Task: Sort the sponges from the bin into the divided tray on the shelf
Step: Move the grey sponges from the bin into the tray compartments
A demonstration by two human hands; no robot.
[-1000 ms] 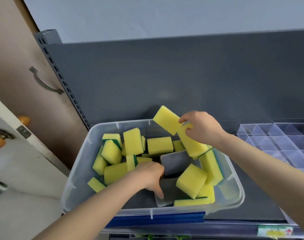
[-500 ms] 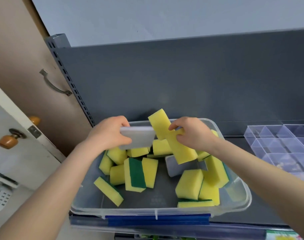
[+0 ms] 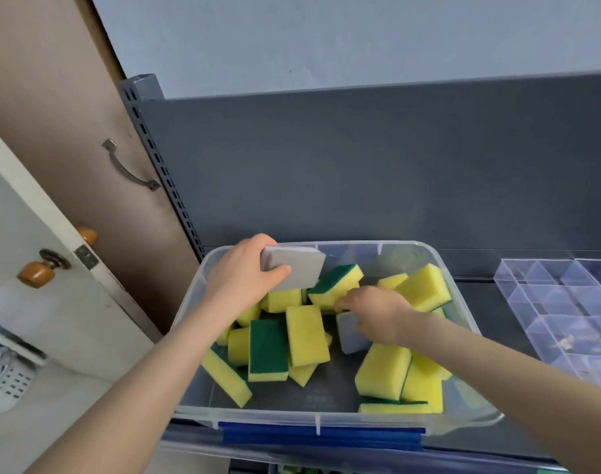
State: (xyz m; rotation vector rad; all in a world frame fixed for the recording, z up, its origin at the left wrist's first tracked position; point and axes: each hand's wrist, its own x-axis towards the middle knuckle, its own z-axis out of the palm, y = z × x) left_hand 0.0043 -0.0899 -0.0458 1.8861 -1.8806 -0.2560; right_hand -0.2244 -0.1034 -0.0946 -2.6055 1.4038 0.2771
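Dark grey metal shelving fills the background, with a brown door (image 3: 52,97) off to the left. On the shelf (image 3: 483,302) stands a clear plastic bin (image 3: 189,302) holding a loose heap of sponges. Most are yellow sponges (image 3: 305,336) with a green scouring face, lying at all angles and leaning on one another. The left hand (image 3: 244,275) holds a grey sponge (image 3: 299,268) above the bin's far left corner, its grip clamped across the block with the thumb on the near face and the fingers curled over the far edge. The right hand (image 3: 377,313) reaches down into the middle of the bin onto a second grey sponge (image 3: 352,336) that stands on edge among the yellow ones. Its fingertips are hidden by the back of the hand, so I cannot tell whether that grip has closed. The divided tray (image 3: 548,302) sits well apart to the right on the same shelf, and no sponge shows in the compartments in view. These blocks look very light, soft and springy, neither fragile nor slippery, so a gentle pinch across the two broad faces or the short ends should carry one. Squeezing hard would only dent the foam. Lifting the upright grey one will probably let its leaning neighbours tumble.
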